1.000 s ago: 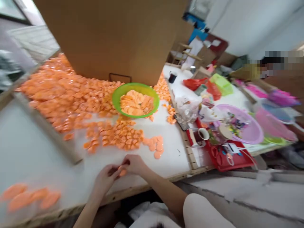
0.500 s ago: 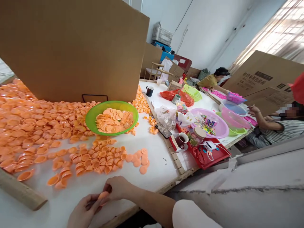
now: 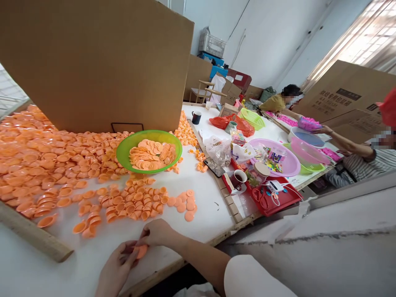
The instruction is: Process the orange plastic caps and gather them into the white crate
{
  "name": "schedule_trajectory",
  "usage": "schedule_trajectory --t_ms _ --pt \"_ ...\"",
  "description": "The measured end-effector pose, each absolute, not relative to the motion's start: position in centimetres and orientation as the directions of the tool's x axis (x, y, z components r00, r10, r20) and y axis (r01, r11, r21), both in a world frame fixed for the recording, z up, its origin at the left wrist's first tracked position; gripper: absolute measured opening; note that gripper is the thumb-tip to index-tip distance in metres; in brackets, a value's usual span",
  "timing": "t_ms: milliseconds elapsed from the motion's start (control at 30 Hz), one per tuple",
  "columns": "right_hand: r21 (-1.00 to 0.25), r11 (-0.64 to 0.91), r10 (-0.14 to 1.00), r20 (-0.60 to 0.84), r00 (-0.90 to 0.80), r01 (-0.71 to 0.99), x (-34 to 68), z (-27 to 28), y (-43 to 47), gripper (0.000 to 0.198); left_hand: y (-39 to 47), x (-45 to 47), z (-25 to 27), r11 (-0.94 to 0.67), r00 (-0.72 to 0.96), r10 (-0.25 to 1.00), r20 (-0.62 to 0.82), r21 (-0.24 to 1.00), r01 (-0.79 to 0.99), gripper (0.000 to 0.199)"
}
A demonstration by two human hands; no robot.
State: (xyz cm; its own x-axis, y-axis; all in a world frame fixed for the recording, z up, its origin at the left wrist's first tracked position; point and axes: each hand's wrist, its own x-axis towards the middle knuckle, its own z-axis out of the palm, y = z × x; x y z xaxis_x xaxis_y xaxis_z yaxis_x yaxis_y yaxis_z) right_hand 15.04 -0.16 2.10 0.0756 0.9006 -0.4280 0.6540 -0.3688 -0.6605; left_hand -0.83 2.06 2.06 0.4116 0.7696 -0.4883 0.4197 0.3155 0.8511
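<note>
Close to the front edge of the table, my left hand (image 3: 116, 264) pinches a small orange plastic disc (image 3: 141, 251) between thumb and fingers. My right hand (image 3: 158, 233) meets it there, its fingertips closed at the disc's upper edge. Whether a second piece is joined to the disc is hidden by my fingers. Just beyond my hands lie small orange plastic cups (image 3: 136, 202) in a loose heap. Several flat orange discs (image 3: 187, 202) are spread beside them. A green bowl (image 3: 123, 154) holds many more discs.
A tall cardboard box (image 3: 117, 62) stands behind the large orange pile (image 3: 62, 152). A wooden bar (image 3: 40, 237) lies at left. To the right are a phone (image 3: 214, 168), a mug (image 3: 238, 178) and a red tray (image 3: 278, 202). Two people sit beyond near pink pieces (image 3: 309, 123).
My hands stay together, and the disc now shows flatter and more fully. The view has shifted slightly. At far right, a co-worker's arm has stretched out to a container of pink pieces.
</note>
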Motion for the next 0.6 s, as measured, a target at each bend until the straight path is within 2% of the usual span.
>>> schedule_trajectory --t_ms 100,200,333,400,467,600 --pt "-0.752 -0.360 0.928 -0.351 0.128 0.552 15.8 2.0 -1.9 0.024 2.2 -3.3 2.0 0.257 0.364 0.798 -0.481 0.816 0.517 0.041" --pt "-0.752 -0.368 0.929 -0.275 0.248 0.547 18.2 3.1 -4.3 0.016 2.8 -8.4 1.8 0.148 0.209 0.886 -0.414 0.679 0.719 0.035" --pt "-0.705 -0.384 0.893 -0.119 0.435 0.597 24.1 4.0 -7.7 0.007 2.5 -14.8 3.4 -0.024 0.071 0.992 -0.104 0.395 0.918 0.038" --pt "-0.688 -0.404 0.867 -0.076 0.493 0.604 27.0 3.6 -8.9 0.010 2.1 -15.9 4.3 -0.050 0.031 0.997 0.065 0.312 0.949 0.040" --pt "-0.662 -0.443 0.837 -0.064 0.543 0.604 28.9 3.1 -9.6 0.013 1.9 -15.0 4.9 -0.075 0.024 0.988 0.153 0.335 0.939 0.037" --pt "-0.627 -0.449 0.850 -0.081 0.521 0.636 28.9 2.6 -9.5 0.013 2.4 -8.9 4.6 -0.219 0.187 0.976 0.115 0.559 0.800 0.027"
